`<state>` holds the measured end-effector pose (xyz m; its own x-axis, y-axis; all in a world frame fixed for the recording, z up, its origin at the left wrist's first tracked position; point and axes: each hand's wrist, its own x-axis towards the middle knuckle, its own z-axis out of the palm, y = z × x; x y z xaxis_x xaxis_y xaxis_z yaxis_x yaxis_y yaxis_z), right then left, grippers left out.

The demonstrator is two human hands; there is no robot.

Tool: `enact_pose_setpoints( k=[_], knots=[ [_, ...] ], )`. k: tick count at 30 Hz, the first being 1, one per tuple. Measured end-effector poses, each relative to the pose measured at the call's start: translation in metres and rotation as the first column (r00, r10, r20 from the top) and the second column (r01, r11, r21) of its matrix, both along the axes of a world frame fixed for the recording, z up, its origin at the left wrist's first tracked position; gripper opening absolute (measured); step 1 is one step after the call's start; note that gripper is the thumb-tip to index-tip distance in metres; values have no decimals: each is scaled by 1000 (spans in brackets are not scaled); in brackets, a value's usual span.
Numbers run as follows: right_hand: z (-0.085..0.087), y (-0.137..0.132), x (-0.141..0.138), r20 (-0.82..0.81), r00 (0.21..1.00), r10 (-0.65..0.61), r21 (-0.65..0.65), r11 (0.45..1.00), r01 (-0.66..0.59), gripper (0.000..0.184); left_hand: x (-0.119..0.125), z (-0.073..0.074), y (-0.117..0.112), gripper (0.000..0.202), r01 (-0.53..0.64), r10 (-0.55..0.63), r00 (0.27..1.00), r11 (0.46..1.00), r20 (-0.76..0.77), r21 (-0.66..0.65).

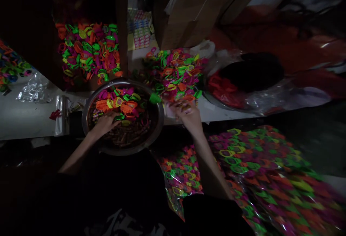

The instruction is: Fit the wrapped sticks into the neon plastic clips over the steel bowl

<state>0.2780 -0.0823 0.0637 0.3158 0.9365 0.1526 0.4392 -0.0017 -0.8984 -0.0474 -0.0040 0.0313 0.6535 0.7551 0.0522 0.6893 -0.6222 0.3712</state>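
My left hand [106, 123] reaches over the near left side of a round metal basin [160, 120]. Its fingers are closed at a small green plastic toy watch [119, 117], beside a heap of orange, pink and yellow toy watches [129, 106]. Small brownish pieces [124, 135] fill the lower part of the basin. To the right of the rim is my right hand [187, 113], fingers curled and smeared by motion; small yellowish bits show among them. A blurred green piece [155, 98] lies over the rim, left of those fingertips; whether they touch it is unclear.
Behind the basin, toy watches [89, 52] spill from a dark box, and another pile [178, 71] lies right of it. Small patterned packets [142, 30] stand by a cardboard box [189, 16]. Plastic-wrapped watch packs [259, 156] lie lower right. A clear plastic roll [60, 115] sits left.
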Motion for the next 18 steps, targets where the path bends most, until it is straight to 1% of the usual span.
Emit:
enact_pose_setpoints(
  k=[1, 2, 3, 4, 5, 7, 8, 9, 10, 11, 13, 14, 15, 16, 17, 18],
  knots=[
    [-5, 5, 5, -33, 982, -184, 73, 980, 186, 29, -1, -7, 6, 29, 2, 1, 999, 999, -54, 43],
    [-11, 9, 8, -68, 954, -292, 107, 949, 298, 29, 0, -14, 9, 25, 9, -2, 995, 997, -95, 77],
    [-16, 11, 9, -94, 943, -320, 103, 939, 329, 29, 0, -19, 12, 22, 16, -5, 993, 995, -121, 98],
    [-20, 12, 7, -112, 949, -295, 72, 950, 303, 29, 2, -22, 12, 20, 21, -7, 992, 994, -126, 106],
    [-23, 11, 4, -127, 963, -237, 29, 970, 242, 29, 3, -23, 11, 18, 12, -1, 994, 995, -108, 103],
    [-27, 7, -7, -141, 985, -103, -31, 995, 99, 31, 7, -17, 6, 18, -66, 66, 998, 996, 1, 55],
    [-28, 4, -15, -136, 990, -45, -38, 998, 40, 33, 10, -12, 2, 20, -121, 121, 989, 993, 89, -5],
    [-27, 1, -24, -119, 993, 5, -39, 999, -9, 35, 13, -5, -3, 22, -172, 188, 963, 980, 193, -98],
    [-26, -2, -33, -93, 994, 56, -41, 997, -60, 34, 17, 2, -8, 24, -203, 264, 916, 955, 302, -219],
    [-24, -4, -43, -63, 992, 111, -48, 992, -114, 31, 21, 10, -14, 26, -189, 335, 852, 913, 402, -360],
    [-18, -9, -64, -9, 974, 226, -76, 971, -226, 27, 29, 22, -25, 28, -112, 511, 672, 786, 536, -608],
    [-15, -10, -73, 15, 962, 273, -86, 959, -270, 25, 33, 26, -31, 28, -68, 597, 574, 717, 561, -694],
    [-11, -11, -82, 43, 954, 298, -90, 952, -294, 24, 37, 30, -36, 27, -26, 669, 479, 657, 568, -753],
    [-8, -12, -90, 71, 949, 307, -92, 949, -300, 23, 40, 32, -40, 27, 10, 725, 396, 610, 564, -792],
    [-6, -12, -97, 102, 949, 299, -95, 952, -290, 23, 42, 33, -44, 27, 35, 765, 325, 578, 556, -815],
    [-4, -12, -103, 130, 950, 286, -98, 957, -274, 23, 43, 33, -47, 27, 53, 791, 268, 558, 550, -828]
  ],
)
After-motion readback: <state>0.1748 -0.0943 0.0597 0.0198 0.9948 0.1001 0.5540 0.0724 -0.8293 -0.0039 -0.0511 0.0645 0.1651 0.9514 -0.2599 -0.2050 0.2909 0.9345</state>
